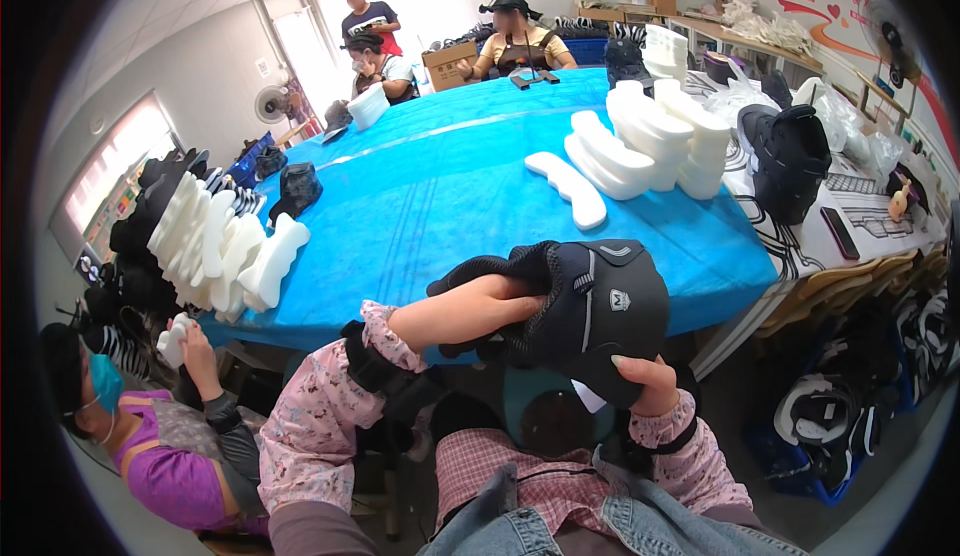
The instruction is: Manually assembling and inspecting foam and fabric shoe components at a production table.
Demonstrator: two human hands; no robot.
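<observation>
Over the near edge of the table I hold a black fabric cover (pixel 610 306), with a small light badge on its front and a ribbed, mesh-like part on its left. My left hand (pixel 470 311) reaches into the cover's opening, its fingers hidden inside. At the lower right edge, my right hand (pixel 650 384) grips the cover with the thumb on top. A small white tab (pixel 590 396) hangs below, beside this hand. Nearest beyond the cover lies a single curved white foam pad (pixel 568 190), on the blue table sheet (pixel 440 176).
Stacked white foam pads (pixel 650 136) stand at the right, near a black cover (pixel 785 161) and a phone (pixel 838 233). More pads (pixel 240 251) lean at the left. A co-worker (pixel 160 446) sits at my left. Blue crates (pixel 820 476) sit low at right.
</observation>
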